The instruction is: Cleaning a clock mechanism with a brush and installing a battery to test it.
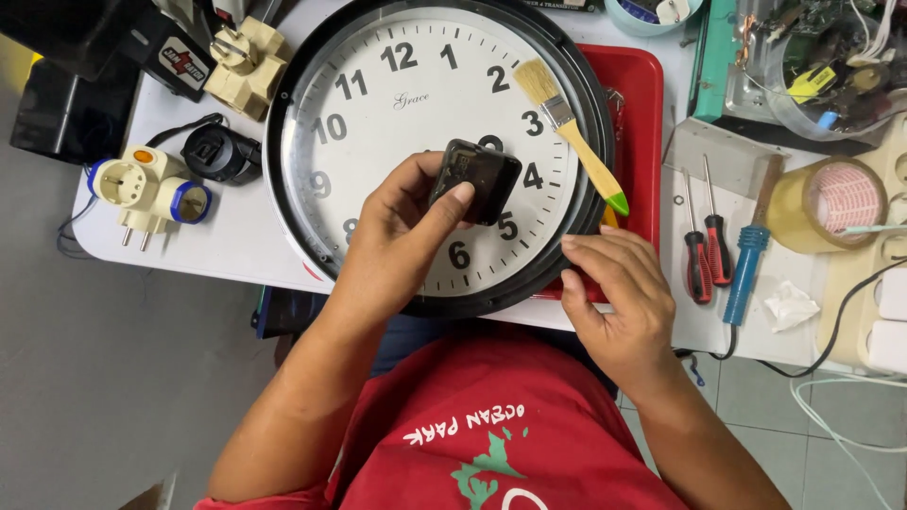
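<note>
A large round wall clock (378,123) with a black rim and white dial lies face up on the white table (236,236). My left hand (402,231) grips a small black square clock mechanism box (475,179) above the dial's middle. My right hand (614,293) rests on the clock's lower right rim, fingers curled, holding nothing that I can see. A paintbrush (572,132) with a wooden handle and green tip lies across the dial's right side.
A red tray (633,113) sits under the clock's right side. Two red-handled screwdrivers (707,246), a blue soldering iron (746,264) and a tape roll (827,203) lie to the right. Plug adapters (151,189) lie to the left.
</note>
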